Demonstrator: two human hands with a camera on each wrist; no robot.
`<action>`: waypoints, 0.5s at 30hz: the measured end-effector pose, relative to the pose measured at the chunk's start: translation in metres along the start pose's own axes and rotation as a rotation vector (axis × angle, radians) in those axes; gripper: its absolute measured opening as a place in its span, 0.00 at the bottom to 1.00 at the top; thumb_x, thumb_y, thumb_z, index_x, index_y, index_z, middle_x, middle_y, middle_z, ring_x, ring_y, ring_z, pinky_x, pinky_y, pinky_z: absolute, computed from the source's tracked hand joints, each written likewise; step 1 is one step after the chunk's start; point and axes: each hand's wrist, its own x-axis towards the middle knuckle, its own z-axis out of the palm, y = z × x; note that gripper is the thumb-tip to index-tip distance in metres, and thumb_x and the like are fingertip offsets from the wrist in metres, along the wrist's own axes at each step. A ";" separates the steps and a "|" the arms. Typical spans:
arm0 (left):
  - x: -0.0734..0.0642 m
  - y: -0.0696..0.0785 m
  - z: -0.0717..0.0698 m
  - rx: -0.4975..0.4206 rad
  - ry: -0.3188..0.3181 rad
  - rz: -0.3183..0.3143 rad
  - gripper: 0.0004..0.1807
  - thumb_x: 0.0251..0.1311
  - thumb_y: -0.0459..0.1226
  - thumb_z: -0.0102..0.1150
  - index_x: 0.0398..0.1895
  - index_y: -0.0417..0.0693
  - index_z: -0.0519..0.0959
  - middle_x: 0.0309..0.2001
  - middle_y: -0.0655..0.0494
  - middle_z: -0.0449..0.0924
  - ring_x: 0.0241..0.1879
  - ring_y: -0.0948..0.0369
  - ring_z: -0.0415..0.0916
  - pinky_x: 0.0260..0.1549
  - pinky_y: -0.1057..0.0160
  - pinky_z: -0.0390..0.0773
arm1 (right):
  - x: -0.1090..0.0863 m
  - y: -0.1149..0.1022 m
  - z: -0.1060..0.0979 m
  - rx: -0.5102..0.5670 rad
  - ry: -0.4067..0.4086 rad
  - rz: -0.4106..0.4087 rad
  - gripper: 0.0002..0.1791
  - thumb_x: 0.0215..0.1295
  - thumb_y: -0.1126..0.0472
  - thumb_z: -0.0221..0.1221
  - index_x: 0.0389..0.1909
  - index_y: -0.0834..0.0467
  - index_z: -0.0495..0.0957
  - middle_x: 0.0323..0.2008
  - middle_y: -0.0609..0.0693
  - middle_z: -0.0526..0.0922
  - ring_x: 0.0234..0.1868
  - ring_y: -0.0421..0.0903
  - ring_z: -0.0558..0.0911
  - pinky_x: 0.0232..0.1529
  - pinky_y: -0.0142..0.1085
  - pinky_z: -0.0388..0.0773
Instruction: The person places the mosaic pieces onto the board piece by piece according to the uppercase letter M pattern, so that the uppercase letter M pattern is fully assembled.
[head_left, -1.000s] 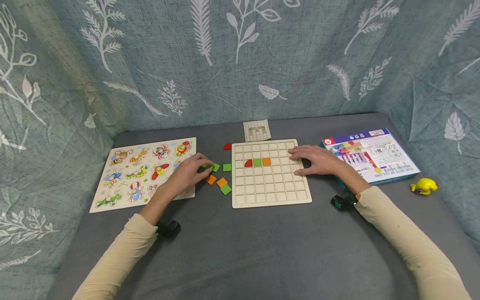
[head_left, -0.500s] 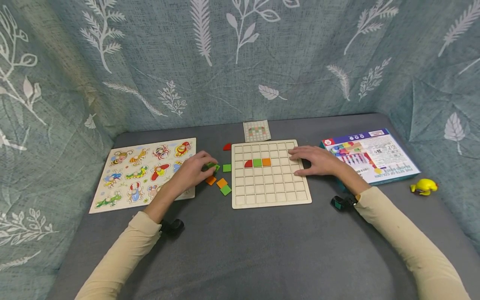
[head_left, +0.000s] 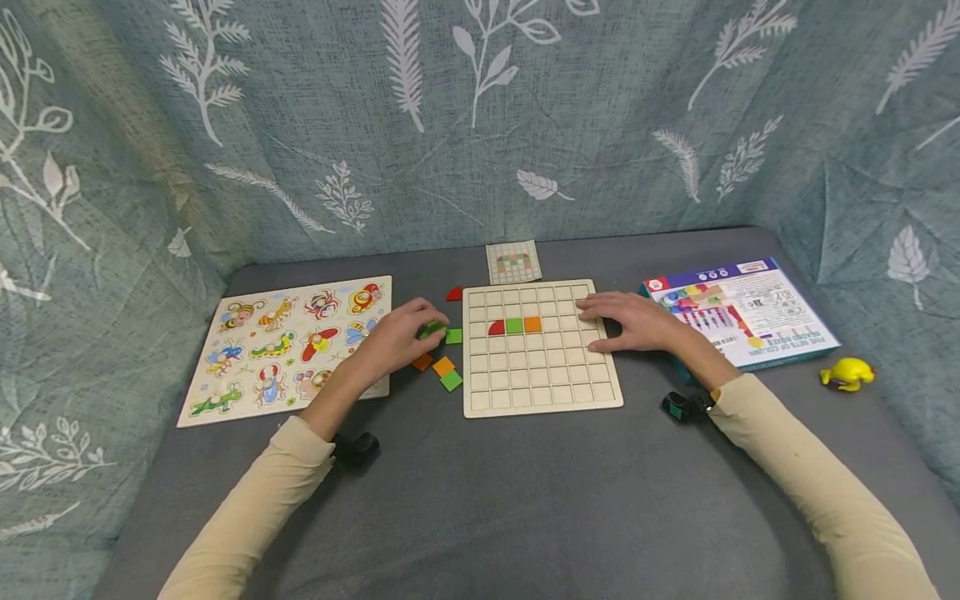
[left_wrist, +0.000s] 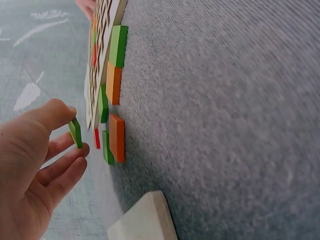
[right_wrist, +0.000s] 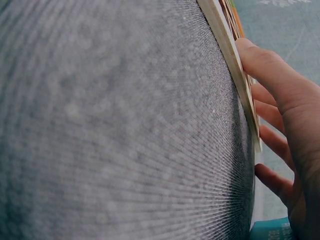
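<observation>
Between thumb and fingertips my left hand [head_left: 405, 335] pinches a green square tile [left_wrist: 75, 132], raised off the table in the left wrist view. Around it lie loose tiles: a green one [head_left: 454, 336], an orange one [head_left: 444, 367] touching another green one [head_left: 452, 380], and an orange one [head_left: 422, 362] partly under the hand. A wooden grid board [head_left: 543, 371] lies to the right, bearing a red quarter-round tile [head_left: 497, 327], a green tile [head_left: 514, 325] and an orange tile [head_left: 532, 324] in a row. My right hand [head_left: 633, 320] rests with spread fingers on the board's right edge.
A small pattern card [head_left: 513, 262] lies behind the board, near a loose red tile [head_left: 455, 293]. An insect puzzle board [head_left: 292, 392] is at left. Right of the board are a boxed toy set [head_left: 742, 312] and a yellow toy duck [head_left: 848, 372].
My left hand has lifted a green tile from the loose tiles and moved slightly right, toward the grid board. The right hand has stayed in place.
</observation>
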 end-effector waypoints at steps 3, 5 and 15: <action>0.001 0.002 0.000 -0.008 -0.001 0.006 0.12 0.64 0.38 0.60 0.48 0.46 0.83 0.48 0.50 0.78 0.42 0.56 0.77 0.41 0.56 0.78 | 0.000 0.000 0.000 -0.005 0.003 -0.001 0.31 0.60 0.45 0.64 0.62 0.54 0.75 0.69 0.55 0.68 0.72 0.56 0.64 0.68 0.61 0.58; 0.003 0.003 0.001 -0.013 -0.004 0.007 0.12 0.64 0.38 0.60 0.48 0.46 0.83 0.48 0.50 0.78 0.42 0.56 0.77 0.42 0.56 0.78 | 0.000 0.001 0.001 -0.007 0.004 -0.001 0.31 0.60 0.45 0.64 0.62 0.54 0.75 0.69 0.55 0.68 0.72 0.56 0.64 0.68 0.61 0.58; 0.010 0.009 0.005 -0.022 0.001 0.087 0.10 0.64 0.36 0.60 0.46 0.45 0.84 0.47 0.49 0.79 0.42 0.56 0.78 0.40 0.56 0.78 | -0.001 -0.001 0.000 -0.024 0.022 -0.011 0.31 0.59 0.45 0.65 0.61 0.54 0.75 0.69 0.55 0.69 0.71 0.57 0.65 0.67 0.61 0.60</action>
